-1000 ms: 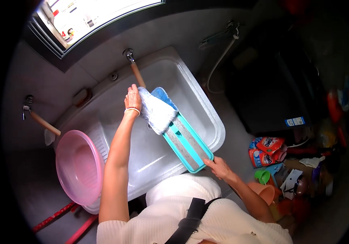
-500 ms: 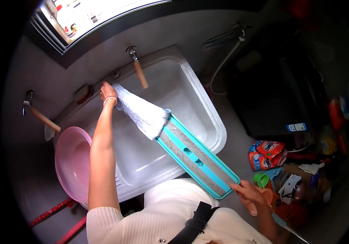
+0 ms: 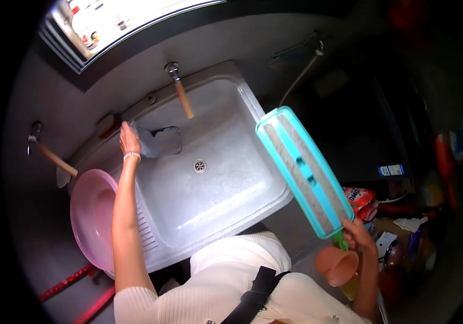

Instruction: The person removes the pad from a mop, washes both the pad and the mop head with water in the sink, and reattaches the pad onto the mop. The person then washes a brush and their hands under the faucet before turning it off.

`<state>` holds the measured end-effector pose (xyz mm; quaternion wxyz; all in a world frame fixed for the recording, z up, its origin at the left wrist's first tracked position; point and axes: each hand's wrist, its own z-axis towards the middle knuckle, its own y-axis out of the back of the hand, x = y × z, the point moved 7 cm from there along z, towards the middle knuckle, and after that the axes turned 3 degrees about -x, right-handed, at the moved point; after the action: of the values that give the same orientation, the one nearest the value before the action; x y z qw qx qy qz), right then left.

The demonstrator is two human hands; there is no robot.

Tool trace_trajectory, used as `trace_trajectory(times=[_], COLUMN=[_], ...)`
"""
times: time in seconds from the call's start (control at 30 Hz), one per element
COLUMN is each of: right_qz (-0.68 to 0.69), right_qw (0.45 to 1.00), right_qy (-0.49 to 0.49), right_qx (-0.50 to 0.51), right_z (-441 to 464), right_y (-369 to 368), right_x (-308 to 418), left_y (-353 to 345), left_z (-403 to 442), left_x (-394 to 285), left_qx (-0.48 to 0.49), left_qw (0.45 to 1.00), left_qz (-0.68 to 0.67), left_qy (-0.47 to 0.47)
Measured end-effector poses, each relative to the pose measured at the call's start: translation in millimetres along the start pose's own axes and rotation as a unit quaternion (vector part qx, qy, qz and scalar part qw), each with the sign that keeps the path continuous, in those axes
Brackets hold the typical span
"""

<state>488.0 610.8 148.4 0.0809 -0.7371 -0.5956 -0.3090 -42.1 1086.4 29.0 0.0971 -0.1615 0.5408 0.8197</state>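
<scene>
My left hand is closed on one end of a grey-blue mop pad, which hangs over the left part of the sink. My right hand grips the near end of a flat mop head, a long teal plate with two grey strips. The plate is bare and tilted, held to the right of the sink with its far end by the sink's right rim. My right fingers are partly hidden behind the plate's corner. A thin pole shows below my right forearm.
A pink basin leans at the sink's left end. Two taps with tan hoses come from the wall. An orange scoop, a red detergent bag and clutter lie at right, beside a dark appliance.
The mop pad has come off the mop head and now hangs from my left hand. My right hand has swung the mop head right and up, away from the sink's middle.
</scene>
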Motion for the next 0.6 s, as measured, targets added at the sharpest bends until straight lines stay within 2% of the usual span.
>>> trace_trajectory(times=[0.1,0.23,0.37,0.6], right_qz=[0.049,0.111,0.114,0.160], right_qw=[0.996,0.975,0.939,0.861], right_qy=[0.072,0.174,0.296,0.464], right_qx=[-0.032,-0.085,-0.133,-0.134], right_z=[1,10,23,42], right_y=[10,36,56,87], right_x=[50,110,182,304], left_y=[1,13,10,1], left_z=[-46,-103,-148,-218], left_x=[-40,-88,-108,-115], left_qx=[0.035,0.075,0.102,0.187], left_qw=[0.986,0.968,0.956,0.951], left_qz=[-0.137,-0.181,-0.214,-0.206], left_qy=[-0.093,-0.158,-0.173,-0.134])
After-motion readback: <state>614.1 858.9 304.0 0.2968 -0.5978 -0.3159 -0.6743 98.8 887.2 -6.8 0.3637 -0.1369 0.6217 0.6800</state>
